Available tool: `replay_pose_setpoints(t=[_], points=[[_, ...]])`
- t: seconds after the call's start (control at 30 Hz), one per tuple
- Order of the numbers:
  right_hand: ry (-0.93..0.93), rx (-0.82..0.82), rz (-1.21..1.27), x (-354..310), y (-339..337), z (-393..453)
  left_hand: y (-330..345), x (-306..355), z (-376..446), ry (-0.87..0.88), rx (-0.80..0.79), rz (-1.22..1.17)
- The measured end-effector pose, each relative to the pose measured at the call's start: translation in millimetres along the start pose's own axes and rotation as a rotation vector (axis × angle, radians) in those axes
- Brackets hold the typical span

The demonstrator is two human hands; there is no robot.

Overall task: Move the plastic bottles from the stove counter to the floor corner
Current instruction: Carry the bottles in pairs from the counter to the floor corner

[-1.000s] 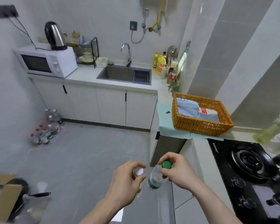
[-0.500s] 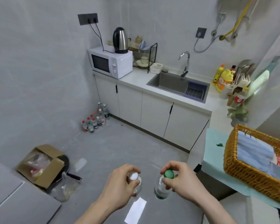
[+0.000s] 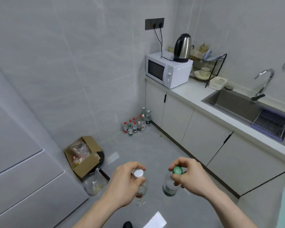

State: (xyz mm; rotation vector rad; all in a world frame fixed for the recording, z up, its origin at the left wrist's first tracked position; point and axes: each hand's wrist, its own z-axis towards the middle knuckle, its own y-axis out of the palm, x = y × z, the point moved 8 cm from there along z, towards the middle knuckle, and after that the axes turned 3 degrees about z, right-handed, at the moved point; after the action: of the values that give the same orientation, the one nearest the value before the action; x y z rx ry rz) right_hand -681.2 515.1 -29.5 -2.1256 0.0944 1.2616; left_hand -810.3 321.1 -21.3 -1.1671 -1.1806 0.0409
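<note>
My left hand (image 3: pixel 124 184) grips a clear plastic bottle with a white cap (image 3: pixel 138 173) by its neck, upright, low in the middle of the view. My right hand (image 3: pixel 190 177) holds a second clear bottle with a green cap (image 3: pixel 177 170) the same way, a little to the right. Both bottles hang above the grey floor. Far ahead, a cluster of several plastic bottles (image 3: pixel 136 124) stands in the floor corner, between the tiled wall and the white cabinets.
An open cardboard box (image 3: pixel 82 153) with wrappers lies by the left wall, with a black pan and a plastic bag (image 3: pixel 95 185) beside it. White cabinets (image 3: pixel 201 129) with a sink (image 3: pixel 237 102) and microwave (image 3: pixel 168 71) run along the right. A paper scrap (image 3: pixel 155 221) lies near my feet.
My view has swung left, away from the stove and wicker basket, toward the floor corner. The bottle cluster is now more central. Both hands keep their grip on the bottles.
</note>
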Motion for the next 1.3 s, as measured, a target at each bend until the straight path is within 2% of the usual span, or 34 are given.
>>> replay_pose_setpoints(t=[0.2, 0.43, 0.6, 1.13, 1.3], points=[[-0.041, -0.043, -0.002, -58, 34, 86, -45, -44, 80, -0.034, 0.036, -0.006], [-0.076, -0.018, 0.026, -112, 48, 175, -97, -74, 174, -0.035, 0.067, 0.011], [-0.095, -0.040, 0.030, -136, 51, 248, -119, -97, 244, -0.081, 0.101, 0.036], [-0.095, -0.256, -0.056, -185, 94, 505, -160, -178, 447, -0.282, 0.167, 0.007], [-0.076, -0.265, -0.038, -206, 102, 573, -173, -210, 512, -0.308, 0.141, 0.001]])
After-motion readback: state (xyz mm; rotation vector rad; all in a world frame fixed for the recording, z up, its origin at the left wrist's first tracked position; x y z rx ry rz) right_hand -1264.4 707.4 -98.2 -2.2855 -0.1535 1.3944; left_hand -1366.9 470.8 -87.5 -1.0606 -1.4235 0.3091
